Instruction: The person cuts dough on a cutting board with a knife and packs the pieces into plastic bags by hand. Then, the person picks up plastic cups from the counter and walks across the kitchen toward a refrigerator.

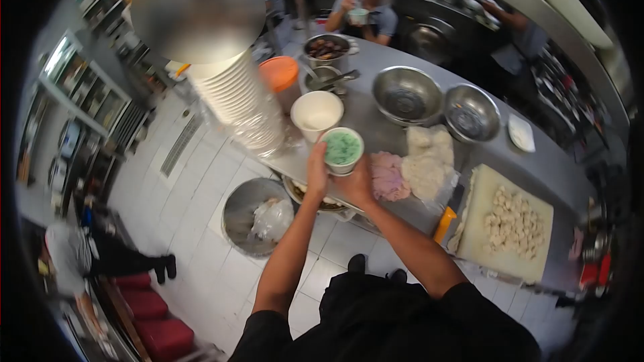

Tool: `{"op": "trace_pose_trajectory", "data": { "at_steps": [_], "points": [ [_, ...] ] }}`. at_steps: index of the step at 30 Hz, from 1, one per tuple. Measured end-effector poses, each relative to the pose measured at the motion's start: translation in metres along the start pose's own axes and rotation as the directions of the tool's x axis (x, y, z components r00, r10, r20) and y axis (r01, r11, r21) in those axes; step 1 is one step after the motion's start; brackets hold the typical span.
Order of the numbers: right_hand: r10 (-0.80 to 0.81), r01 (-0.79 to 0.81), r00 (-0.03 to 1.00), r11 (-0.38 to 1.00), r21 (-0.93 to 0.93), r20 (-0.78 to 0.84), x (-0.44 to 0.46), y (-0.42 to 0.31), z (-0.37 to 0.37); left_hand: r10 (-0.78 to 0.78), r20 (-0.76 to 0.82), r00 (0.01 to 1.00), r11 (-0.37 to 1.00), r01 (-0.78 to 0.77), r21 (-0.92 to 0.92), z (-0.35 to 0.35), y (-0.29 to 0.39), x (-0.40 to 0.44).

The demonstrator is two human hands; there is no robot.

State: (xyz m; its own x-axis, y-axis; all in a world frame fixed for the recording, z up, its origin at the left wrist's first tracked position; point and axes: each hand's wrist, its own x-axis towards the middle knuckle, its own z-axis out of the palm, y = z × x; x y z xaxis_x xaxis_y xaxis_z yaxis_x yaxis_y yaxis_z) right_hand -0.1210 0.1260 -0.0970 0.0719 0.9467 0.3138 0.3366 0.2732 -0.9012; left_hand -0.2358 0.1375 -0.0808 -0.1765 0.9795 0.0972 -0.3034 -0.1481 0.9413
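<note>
Both of my hands hold a white paper cup (342, 170) over the near edge of the steel counter. Crumbly green bits (342, 147) fill it nearly to the rim; I cannot make out what they are. My left hand (317, 169) is closed around the cup's left side, and my right hand (357, 184) wraps its right side and lower part. Just behind stands a larger white tub (316, 112). Right of my right hand lie a crumpled pink cloth (389, 175) and a pale, folded, cloth-like bundle (426, 157).
Stacked white tubs (235, 104) rise at left, beside an orange-lidded container (279, 74). Two steel bowls (407, 94) (472, 112) sit further back. At right, an orange-handled knife (445, 224) lies beside a cutting board (469, 245) bearing pale cubes. A metal bin (235, 221) stands below. Other people work nearby.
</note>
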Motion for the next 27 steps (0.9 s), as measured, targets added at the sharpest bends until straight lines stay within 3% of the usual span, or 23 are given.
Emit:
{"op": "trace_pose_trajectory", "data": {
  "at_steps": [1,4,8,11,15,18,21,27],
  "points": [
    [0.037,-0.036,0.999,0.998,-0.044,0.023,0.001,0.006,0.002,0.053,-0.032,0.998,0.998,-0.053,0.019,0.005,0.011,-0.007],
    [0.062,-0.052,0.994,0.992,-0.111,0.088,0.001,-0.007,-0.007,0.037,-0.214,0.976,0.985,0.001,0.171,-0.002,0.028,-0.040],
    [0.173,-0.158,0.969,0.983,-0.099,0.177,-0.020,-0.034,-0.030,0.017,-0.361,0.932,0.980,0.057,0.193,-0.033,0.032,-0.106],
    [0.158,-0.159,0.955,0.987,-0.015,0.249,-0.047,-0.053,-0.056,-0.116,-0.508,0.853,0.965,0.219,0.146,-0.066,0.017,-0.171],
    [0.130,-0.247,0.904,0.937,0.249,0.408,-0.100,-0.077,-0.093,-0.102,-0.695,0.711,0.950,0.278,0.145,-0.110,0.008,-0.270],
    [0.154,-0.378,0.753,0.897,0.230,0.639,-0.139,-0.076,-0.116,-0.101,-0.838,0.536,0.934,0.341,0.106,-0.121,0.025,-0.334],
    [0.196,-0.531,0.525,0.836,0.139,0.828,-0.170,-0.066,-0.122,-0.078,-0.918,0.389,0.930,0.359,0.073,-0.121,0.032,-0.385],
    [0.166,-0.484,0.348,0.875,0.025,0.923,-0.198,-0.064,-0.108,0.010,-0.946,0.325,0.908,0.393,0.144,-0.129,0.040,-0.449]
  ]
}}
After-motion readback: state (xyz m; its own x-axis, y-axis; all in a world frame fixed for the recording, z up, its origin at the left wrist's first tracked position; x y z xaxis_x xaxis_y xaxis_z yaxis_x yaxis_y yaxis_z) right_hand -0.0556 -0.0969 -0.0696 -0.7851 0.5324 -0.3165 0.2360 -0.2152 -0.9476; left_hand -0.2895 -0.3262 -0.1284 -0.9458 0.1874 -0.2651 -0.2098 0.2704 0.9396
